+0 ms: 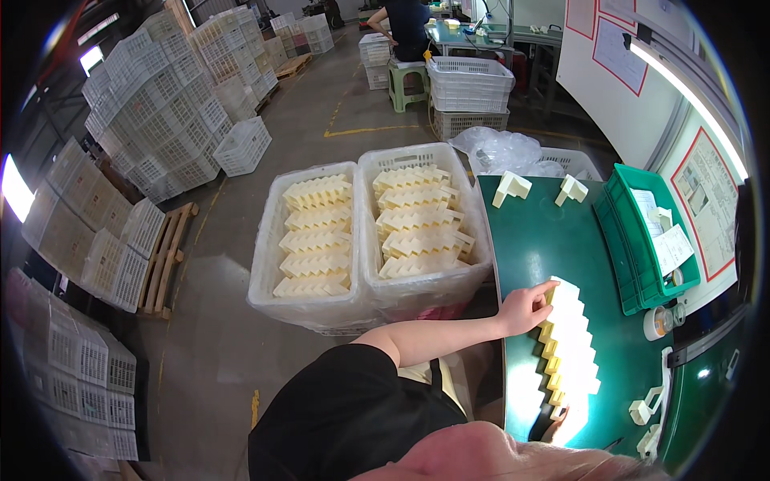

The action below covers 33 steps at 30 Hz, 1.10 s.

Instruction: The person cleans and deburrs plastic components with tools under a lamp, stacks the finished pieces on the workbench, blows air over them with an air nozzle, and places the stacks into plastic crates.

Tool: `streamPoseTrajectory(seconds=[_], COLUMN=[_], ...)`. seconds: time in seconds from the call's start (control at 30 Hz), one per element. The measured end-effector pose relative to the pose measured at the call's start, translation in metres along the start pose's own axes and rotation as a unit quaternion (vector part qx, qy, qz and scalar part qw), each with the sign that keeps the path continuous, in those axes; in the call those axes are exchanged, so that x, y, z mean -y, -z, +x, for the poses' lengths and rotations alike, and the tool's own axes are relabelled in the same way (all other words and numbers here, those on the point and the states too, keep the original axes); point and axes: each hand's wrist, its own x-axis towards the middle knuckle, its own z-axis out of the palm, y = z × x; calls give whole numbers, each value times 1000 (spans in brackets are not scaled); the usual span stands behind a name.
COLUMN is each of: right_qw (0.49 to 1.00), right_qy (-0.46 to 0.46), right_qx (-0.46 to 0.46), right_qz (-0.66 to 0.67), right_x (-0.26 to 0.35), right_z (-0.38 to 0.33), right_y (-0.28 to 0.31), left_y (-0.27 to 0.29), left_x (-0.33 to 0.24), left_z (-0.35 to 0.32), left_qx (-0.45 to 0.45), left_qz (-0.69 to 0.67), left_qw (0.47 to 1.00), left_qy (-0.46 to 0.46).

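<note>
A row of nested cream-white angled plastic parts lies on the green tabletop, washed out by bright light along its right side. At the far end of this row, my left hand is closed with its fingertips on the last part. My right hand grips the near end; only a few of its fingers show, and the rest is hidden. Two loose white plastic parts, one angled and one beside it, stand at the table's far edge.
Left of the table stand two lined crates, the nearer one and another, both filled with rows of such parts. A green bin with papers sits on the right. Stacked white crates line the left; a person sits far ahead.
</note>
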Motion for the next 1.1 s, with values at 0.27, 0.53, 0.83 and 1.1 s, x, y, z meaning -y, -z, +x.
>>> streamPoseTrajectory(seconds=[0.27, 0.53, 0.83, 1.1], right_qw=[1000, 1000, 1000, 980], right_qy=[2, 6, 15, 75], right_qx=[-5, -9, -15, 181], right_qz=[1, 3, 7, 26], right_x=[1, 4, 8, 44], right_z=[-4, -10, -7, 76], right_y=[0, 0, -3, -119], left_y=[1, 2, 4, -28], left_x=[-1, 0, 5, 13], left_z=[-1, -2, 8, 2], left_qx=[-4, 12, 16, -34], left_qz=[-12, -27, -29, -55], left_qw=[1000, 1000, 999, 998], left_qy=[-2, 5, -12, -24])
